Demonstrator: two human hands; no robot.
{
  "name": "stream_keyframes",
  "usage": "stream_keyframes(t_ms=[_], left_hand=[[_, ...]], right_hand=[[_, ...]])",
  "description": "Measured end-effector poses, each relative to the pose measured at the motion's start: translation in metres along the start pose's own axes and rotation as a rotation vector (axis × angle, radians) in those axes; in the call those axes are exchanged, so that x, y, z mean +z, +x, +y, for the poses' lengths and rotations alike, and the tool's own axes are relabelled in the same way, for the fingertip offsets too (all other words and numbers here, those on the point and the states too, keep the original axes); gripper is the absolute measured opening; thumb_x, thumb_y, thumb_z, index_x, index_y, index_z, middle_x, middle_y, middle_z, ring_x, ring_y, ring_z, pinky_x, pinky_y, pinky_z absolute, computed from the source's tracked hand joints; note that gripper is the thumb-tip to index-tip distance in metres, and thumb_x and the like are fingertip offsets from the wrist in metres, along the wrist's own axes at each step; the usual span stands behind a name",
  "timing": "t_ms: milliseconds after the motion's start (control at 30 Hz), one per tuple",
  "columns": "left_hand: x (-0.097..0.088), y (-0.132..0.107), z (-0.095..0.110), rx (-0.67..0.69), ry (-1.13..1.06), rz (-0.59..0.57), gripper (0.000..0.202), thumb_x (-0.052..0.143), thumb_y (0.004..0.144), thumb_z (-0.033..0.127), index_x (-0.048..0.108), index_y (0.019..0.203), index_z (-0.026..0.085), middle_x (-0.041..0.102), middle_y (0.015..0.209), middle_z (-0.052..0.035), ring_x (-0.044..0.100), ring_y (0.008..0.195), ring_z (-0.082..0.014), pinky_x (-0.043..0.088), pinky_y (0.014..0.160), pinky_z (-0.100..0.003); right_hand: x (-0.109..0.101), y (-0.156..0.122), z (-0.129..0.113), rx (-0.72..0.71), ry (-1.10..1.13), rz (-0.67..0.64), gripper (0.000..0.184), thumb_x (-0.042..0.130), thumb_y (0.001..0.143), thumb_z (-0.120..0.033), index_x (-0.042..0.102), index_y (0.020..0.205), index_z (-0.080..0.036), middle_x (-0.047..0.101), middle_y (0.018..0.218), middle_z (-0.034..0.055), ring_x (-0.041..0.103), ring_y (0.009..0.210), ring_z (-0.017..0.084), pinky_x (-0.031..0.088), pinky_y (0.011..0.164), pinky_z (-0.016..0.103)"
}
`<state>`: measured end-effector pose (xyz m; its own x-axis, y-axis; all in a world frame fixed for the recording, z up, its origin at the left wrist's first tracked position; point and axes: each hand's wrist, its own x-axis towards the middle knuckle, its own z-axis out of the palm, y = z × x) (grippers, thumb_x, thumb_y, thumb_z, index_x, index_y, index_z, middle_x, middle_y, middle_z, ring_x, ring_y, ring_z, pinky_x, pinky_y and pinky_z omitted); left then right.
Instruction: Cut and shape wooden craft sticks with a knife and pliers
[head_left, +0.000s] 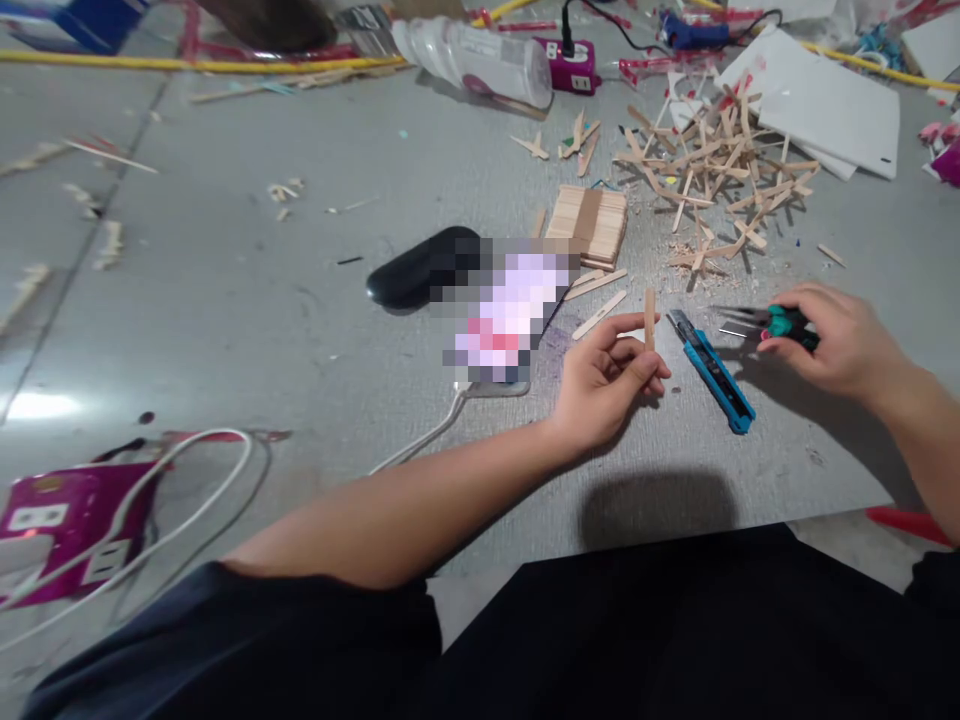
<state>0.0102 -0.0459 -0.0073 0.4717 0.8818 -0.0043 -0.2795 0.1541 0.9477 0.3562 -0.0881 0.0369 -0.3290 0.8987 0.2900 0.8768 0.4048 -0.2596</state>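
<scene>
Between the fingertips of my left hand (611, 380) a flat wooden craft stick (649, 318) is held upright. My right hand (844, 335) is closed around pliers (784, 326) with green and black handles, their thin jaws pointing left toward the stick. A blue box cutter (712, 375) lies on the table between my two hands. Loose craft sticks (600, 314) rest just beyond my left hand. Further back sits a stacked bundle of craft sticks (589, 225), with a band across its middle.
A heap of cut stick pieces (720, 170) lies at the back right, beside white sheets (832, 105). Left of my hand are a blurred-out phone (510, 310) with a white cable and a black case (424, 268). A clear bottle (480, 60) and purple power strips (574, 68) are also there.
</scene>
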Motion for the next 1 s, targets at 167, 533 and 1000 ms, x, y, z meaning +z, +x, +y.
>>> stream_keyframes(t_ms=[167, 533, 1000], left_hand=[[-0.004, -0.003, -0.008, 0.072, 0.019, -0.034, 0.043, 0.083, 0.105, 0.036, 0.069, 0.141, 0.019, 0.083, 0.084, 0.0005, 0.08, 0.066, -0.0121, 0.071, 0.064, -0.022], [-0.009, -0.011, -0.011, 0.113, 0.104, -0.145, 0.04, 0.078, 0.11, 0.029, 0.071, 0.148, 0.018, 0.084, 0.088, -0.0014, 0.081, 0.068, -0.0127, 0.073, 0.068, -0.024], [-0.01, -0.01, -0.017, 0.225, 0.138, -0.188, 0.041, 0.077, 0.112, 0.028, 0.073, 0.152, 0.017, 0.085, 0.091, -0.0024, 0.081, 0.068, -0.0114, 0.071, 0.069, -0.021]], right_hand=[[0.012, 0.006, -0.055, -0.069, 0.153, 0.045, 0.03, 0.077, 0.111, -0.05, 0.071, 0.128, -0.027, 0.081, 0.106, 0.0084, 0.078, 0.088, 0.028, 0.064, 0.079, 0.043], [0.021, -0.009, -0.066, -0.001, 0.293, -0.004, 0.033, 0.081, 0.108, -0.051, 0.076, 0.127, -0.025, 0.084, 0.11, 0.0106, 0.083, 0.095, 0.029, 0.066, 0.083, 0.042], [0.02, -0.008, -0.07, 0.026, 0.308, -0.018, 0.03, 0.077, 0.111, -0.053, 0.077, 0.125, -0.027, 0.086, 0.11, 0.008, 0.082, 0.093, 0.028, 0.065, 0.08, 0.042]])
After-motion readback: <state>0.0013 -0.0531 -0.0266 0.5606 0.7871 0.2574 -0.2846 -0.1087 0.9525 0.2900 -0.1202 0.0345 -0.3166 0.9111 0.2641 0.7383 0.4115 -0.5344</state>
